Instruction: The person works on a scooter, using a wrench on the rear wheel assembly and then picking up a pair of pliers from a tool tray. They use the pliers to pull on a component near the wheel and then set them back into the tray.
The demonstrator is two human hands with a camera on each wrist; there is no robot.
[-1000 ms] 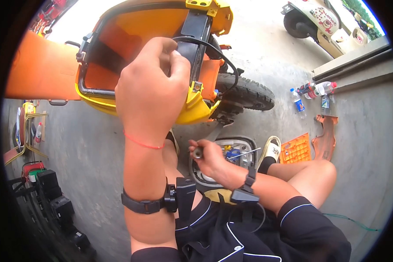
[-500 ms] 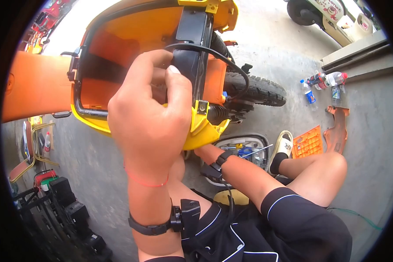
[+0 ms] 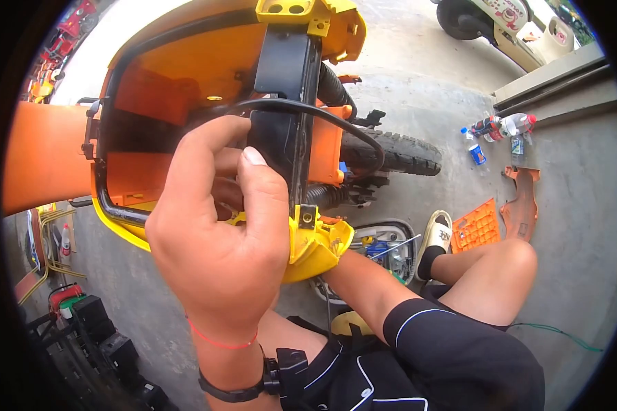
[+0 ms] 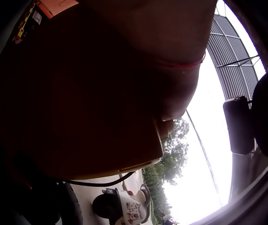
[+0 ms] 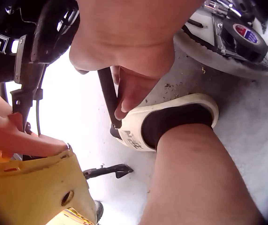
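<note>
In the head view, my left hand (image 3: pixel 219 233) is raised beside the black metal bracket (image 3: pixel 277 147) of a yellow-and-orange shell. Its fingers curl toward the thumb, and whether they grip anything I cannot tell. A black cable (image 3: pixel 322 113) arcs over the bracket, just above the index finger. The yellow shell edge (image 3: pixel 315 250) hides my right hand in that view. Seen from the right wrist, my right hand (image 5: pixel 124 47) points downward and holds a dark bar-like tool (image 5: pixel 107 96) along its fingers. A slippered foot (image 5: pixel 138 126) is beyond that hand. In the left wrist view the left fingers are hidden.
A tyre (image 3: pixel 404 152) stands behind the bracket. On the floor are a tool case (image 3: pixel 408 253), orange panels (image 3: pixel 474 227) and bottles (image 3: pixel 517 125). Black boxes (image 3: pixel 103 329) line the left side. A white scooter (image 3: pixel 511 17) is at the far right.
My right hand has moved forward, away from the tool case, and behind the yellow shell. The shell and my left hand appear lower in the head view.
</note>
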